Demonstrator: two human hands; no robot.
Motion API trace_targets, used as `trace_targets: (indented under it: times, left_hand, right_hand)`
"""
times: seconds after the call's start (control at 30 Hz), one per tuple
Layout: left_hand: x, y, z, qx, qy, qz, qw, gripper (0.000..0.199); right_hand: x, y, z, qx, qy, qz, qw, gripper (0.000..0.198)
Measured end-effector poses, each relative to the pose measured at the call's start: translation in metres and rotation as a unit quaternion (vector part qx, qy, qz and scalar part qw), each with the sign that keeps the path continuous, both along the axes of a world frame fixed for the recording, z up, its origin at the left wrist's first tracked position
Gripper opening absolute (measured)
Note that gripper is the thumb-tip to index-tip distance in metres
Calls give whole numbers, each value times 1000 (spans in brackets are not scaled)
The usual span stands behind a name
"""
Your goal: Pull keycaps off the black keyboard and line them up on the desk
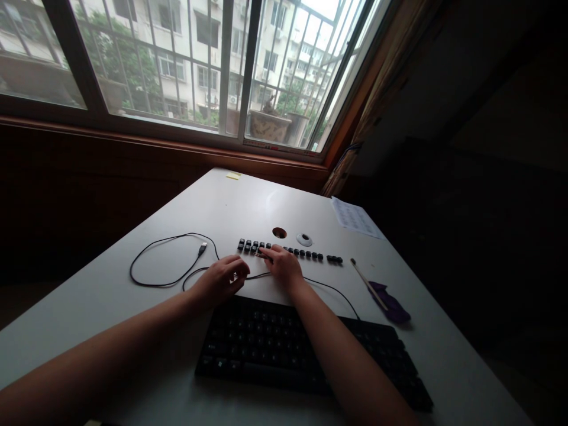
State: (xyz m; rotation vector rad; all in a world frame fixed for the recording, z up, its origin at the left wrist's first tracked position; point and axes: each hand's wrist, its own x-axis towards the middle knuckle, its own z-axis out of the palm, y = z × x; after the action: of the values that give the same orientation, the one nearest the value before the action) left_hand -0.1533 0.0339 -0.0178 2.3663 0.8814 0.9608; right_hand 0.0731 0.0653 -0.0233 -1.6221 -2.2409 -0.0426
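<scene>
Fingers of the right hand (284,266) pinch a slim object (258,255) beyond the keyboard (266,350); the left hand (222,278) curls, grip unclear. Loose keycaps (308,254) line up past the keyboard; many others look seated.

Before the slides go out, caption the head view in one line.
Left hand and right hand beyond a black keyboard, near loose keycaps lined up on a white desk.

Two hands (284,266), one keyboard (266,344); brush (369,285) (just one)
</scene>
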Motion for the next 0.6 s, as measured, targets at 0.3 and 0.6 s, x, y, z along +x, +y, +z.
trace_targets:
  times: [0.3,0.6]
  left_hand:
    - [0,-1,1,-2,-2,-1,1000,14]
    - [0,1,-2,9,0,-2,1000,14]
  right_hand:
    - [0,1,-1,-3,7,-2,1000,35]
    - [0,1,-3,1,12,-1,1000,38]
